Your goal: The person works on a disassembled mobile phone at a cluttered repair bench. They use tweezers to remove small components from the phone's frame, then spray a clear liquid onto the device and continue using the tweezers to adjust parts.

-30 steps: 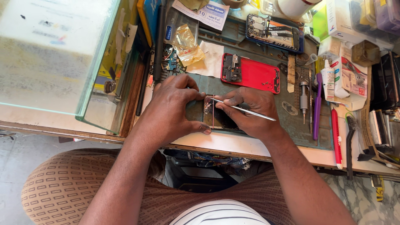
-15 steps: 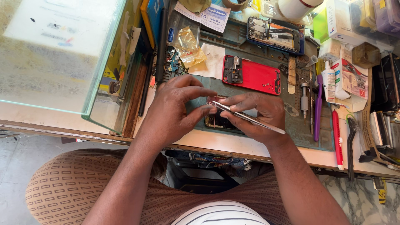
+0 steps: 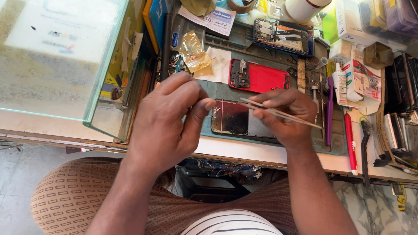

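— What is held nearest the body, and how are the hands point(image 3: 174, 117) set?

— Thin metal tweezers point(image 3: 278, 114) are pinched between the fingers of the right hand point(image 3: 285, 115), tips pointing left. The left hand point(image 3: 174, 117) is raised beside them, thumb and forefinger brought together; whether something tiny is caught there cannot be told. The two hands are close but not touching.

— And the piece being worked on?

— An opened phone body point(image 3: 237, 118), reddish inside, is laid flat on the green mat point(image 3: 217, 89) at the counter's near edge, just under and between the hands.

— How is it judged to handle?

— It is judged light, stiff and fragile; it is best gripped by its side edges, the exposed inner face left untouched. The tweezers are judged slippery and springy, best held mid-shaft.

— Farther back?

— A red back cover point(image 3: 261, 78) with a dark board is laid beyond it, then another opened phone point(image 3: 283, 37). On the right, a small brown cup point(image 3: 377, 55) is seen; its contents cannot be made out. On the left, a glass case point(image 3: 56, 65) is set on the counter point(image 3: 226, 150), papers showing through it.
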